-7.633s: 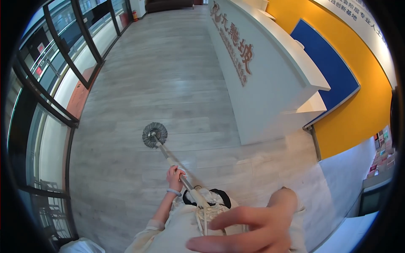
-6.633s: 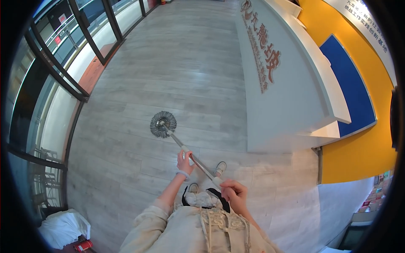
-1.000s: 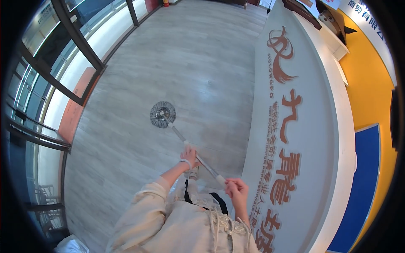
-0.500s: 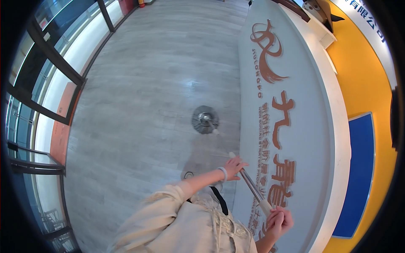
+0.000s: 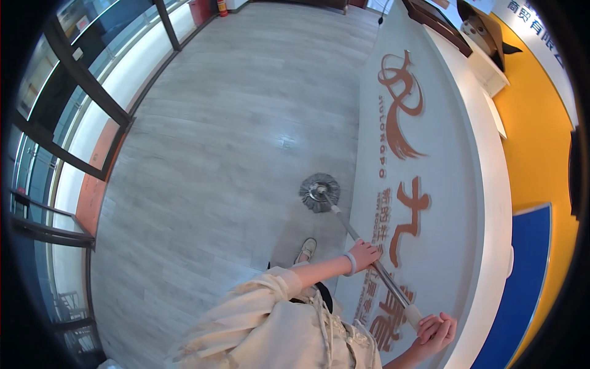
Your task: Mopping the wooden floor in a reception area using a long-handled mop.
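A mop with a round head of grey strands (image 5: pixel 312 201) rests on the floor in front of me, close to the white counter. Its metal handle (image 5: pixel 389 281) slants from the head toward my lower right. My left hand (image 5: pixel 365 254) is wrapped round the middle of the handle, a pale band on its wrist. At the handle's upper end, by the pale grip (image 5: pixel 413 315), my right hand (image 5: pixel 437 329) is closed. The grip's tip is hidden in its fingers.
The white counter (image 5: pixel 452 203) with raised orange-brown lettering runs along my right. Grey wood-look floor (image 5: pixel 215 135) spreads ahead and left, up to dark-framed glass doors (image 5: pixel 67 144). My shoe (image 5: pixel 307 247) shows below the mop head. A red extinguisher (image 5: pixel 222 7) stands far off.
The mop head has moved right in the picture, nearer the counter, and sharpened from a blur. Both hands have shifted right with the handle. A shoe has come into sight.
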The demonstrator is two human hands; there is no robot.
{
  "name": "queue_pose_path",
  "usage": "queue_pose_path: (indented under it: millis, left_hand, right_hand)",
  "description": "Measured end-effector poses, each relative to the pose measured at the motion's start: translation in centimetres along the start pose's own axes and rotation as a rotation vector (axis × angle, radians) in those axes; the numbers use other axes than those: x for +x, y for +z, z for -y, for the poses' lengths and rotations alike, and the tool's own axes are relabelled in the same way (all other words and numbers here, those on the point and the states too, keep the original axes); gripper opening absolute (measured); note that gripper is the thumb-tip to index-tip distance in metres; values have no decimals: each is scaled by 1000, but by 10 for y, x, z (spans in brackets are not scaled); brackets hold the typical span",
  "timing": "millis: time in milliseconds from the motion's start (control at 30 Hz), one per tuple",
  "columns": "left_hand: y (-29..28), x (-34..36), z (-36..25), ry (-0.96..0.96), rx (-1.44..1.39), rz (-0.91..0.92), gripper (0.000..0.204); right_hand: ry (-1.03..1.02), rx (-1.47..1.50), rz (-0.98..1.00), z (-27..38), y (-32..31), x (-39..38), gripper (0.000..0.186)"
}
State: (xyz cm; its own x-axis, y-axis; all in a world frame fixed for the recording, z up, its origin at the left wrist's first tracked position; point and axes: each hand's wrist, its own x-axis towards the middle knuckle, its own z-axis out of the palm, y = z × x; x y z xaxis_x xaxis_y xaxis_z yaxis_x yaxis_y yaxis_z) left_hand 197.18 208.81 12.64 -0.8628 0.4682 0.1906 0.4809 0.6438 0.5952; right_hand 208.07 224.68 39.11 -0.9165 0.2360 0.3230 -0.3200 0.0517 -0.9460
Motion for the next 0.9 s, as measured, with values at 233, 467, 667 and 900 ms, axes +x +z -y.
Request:
queue_pose_path:
  millis: [233,467,667,900]
  left_hand:
    - [-38,-22,134,-375,44,-52,43]
    - [-87,-56,219,-1109,32,-29,90]
    - [-96,-15,239,-1010,58,59,96]
    - [-107,98,206,-350,-146,77,80]
  right_hand:
    - [455,150,294,-103,67,97,16]
    - [608,59,712,-182,193,98,14]
    - [509,-112,549,-156,202,155,16]
    - [215,-258,129,-81,187,187,23]
